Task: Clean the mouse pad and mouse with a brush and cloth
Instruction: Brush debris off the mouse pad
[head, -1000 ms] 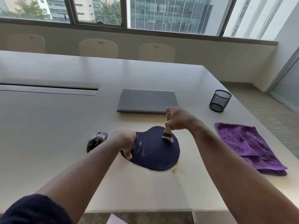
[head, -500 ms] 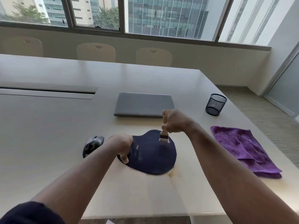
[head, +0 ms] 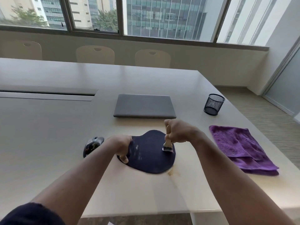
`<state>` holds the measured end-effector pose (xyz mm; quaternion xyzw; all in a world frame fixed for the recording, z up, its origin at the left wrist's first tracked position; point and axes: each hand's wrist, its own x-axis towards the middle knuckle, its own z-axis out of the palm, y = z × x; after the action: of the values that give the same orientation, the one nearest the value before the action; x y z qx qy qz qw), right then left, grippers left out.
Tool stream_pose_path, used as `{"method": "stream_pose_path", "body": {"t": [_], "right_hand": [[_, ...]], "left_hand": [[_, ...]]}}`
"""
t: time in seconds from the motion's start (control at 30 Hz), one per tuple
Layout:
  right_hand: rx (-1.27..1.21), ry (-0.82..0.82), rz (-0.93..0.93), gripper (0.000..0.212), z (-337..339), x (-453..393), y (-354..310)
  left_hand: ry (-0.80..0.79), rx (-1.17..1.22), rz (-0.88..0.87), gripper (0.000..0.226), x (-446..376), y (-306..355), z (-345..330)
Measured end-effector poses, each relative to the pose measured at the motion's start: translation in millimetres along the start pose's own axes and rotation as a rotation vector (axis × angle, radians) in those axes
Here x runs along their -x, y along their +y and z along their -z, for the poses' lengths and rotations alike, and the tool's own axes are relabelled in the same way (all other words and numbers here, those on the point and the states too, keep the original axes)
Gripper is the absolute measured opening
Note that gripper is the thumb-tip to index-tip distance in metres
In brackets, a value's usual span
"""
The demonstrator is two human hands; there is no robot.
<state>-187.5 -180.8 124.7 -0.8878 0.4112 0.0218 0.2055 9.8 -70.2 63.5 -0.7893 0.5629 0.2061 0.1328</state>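
Worktop [head: 48, 135]: broad, smooth, pale cream laminate with a soft sheen; a long recessed cable hatch [head: 47, 95] set flush at the far left.

Mouse pad [head: 151, 161]: dark navy, fabric-faced, rounded and lobed in outline with a raised wrist-rest at its left side bearing a small grey label. Lies flat near the worktop's near edge, between the two hands. Faint pale streaks show on its left part.

Brush [head: 167, 144]: small, flat, pale wooden handle, bright metal ferrule, short dark bristles. Held roughly upright, bristles down on the right part of the pad.

Right hand [head: 180, 132]: grip closed in a fist around the brush handle, knuckles up.

Left hand [head: 123, 144]: grip loosely curled, fingers pressed on the pad's left edge and wrist-rest, thumb pointing down at its near rim; it has hold of nothing else.

Mouse [head: 93, 146]: dark grey-black glossy plastic, humped, on the worktop just left of the left wrist, apart from the pad.

Cloth [head: 240, 146]: purple terry microfibre, fluffy nap, folded into a rough rectangle, lying right of the pad, apart from it.

Crumbs [head: 170, 172]: small tan granular patch on the worktop, touching the pad's near right rim.

Laptop [head: 144, 106]: grey matte metal, closed, beyond the pad.

Pen cup [head: 214, 104]: black wire mesh, cylindrical, upright, right of the laptop.
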Motion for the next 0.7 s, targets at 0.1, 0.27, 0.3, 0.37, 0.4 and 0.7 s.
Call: {"method": "stream_pose_path", "body": {"t": [0.1,0.27,0.3,0.37,0.4,0.7], "right_hand": [[-0.077,-0.035,-0.008,0.026,2,4,-1],[0.000,0.121,0.023,0.026,-5,9,1],[0.004,0.096,0.029,0.027,-7,10,2],[-0.016,0.068,0.030,0.028,-8,14,2],[-0.045,0.084,0.031,0.029,-9,16,2],[-0.221,0.224,0.043,0.024,-32,43,9]], "left_hand": [[0.003,0.018,0.003,0.075,1,-1,-2],[0.010,0.041,-0.001,0.088,4,-4,-5],[0.012,0.049,-0.004,0.089,4,-4,-5],[0.012,0.072,-0.014,0.091,5,-5,-7],[0.011,0.087,-0.020,0.093,7,-5,-9],[0.026,0.301,-0.113,0.091,25,-18,-37]]}}
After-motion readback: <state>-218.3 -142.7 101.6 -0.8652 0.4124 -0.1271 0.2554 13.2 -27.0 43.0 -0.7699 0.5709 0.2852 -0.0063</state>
